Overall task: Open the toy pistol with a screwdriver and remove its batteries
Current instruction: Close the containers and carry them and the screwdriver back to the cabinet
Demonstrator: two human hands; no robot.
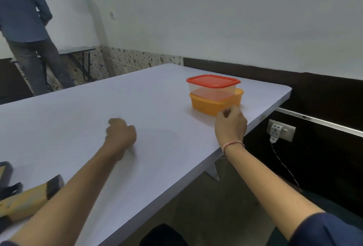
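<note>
I see left hand (120, 133) curled above table (82, 120), blurred, cannot tell grip. Right hand (230, 125) pinched narrow beside orange box (208, 106), content unclear. Toy pistol (29, 200) beside left forearm.

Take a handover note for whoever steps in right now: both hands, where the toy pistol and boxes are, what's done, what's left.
Left hand: curled over the table, blurred; any hold unclear.
Right hand: fingers curled, at the orange box; any hold unclear.
Toy pistol: near left table edge, partly out of frame, neither hand on it.
Red-lidded clear box: stacked on the orange one.
Done: nothing shows. No screwdriver or batteries in view.
Left: apparently everything; find the screwdriver first.
</note>
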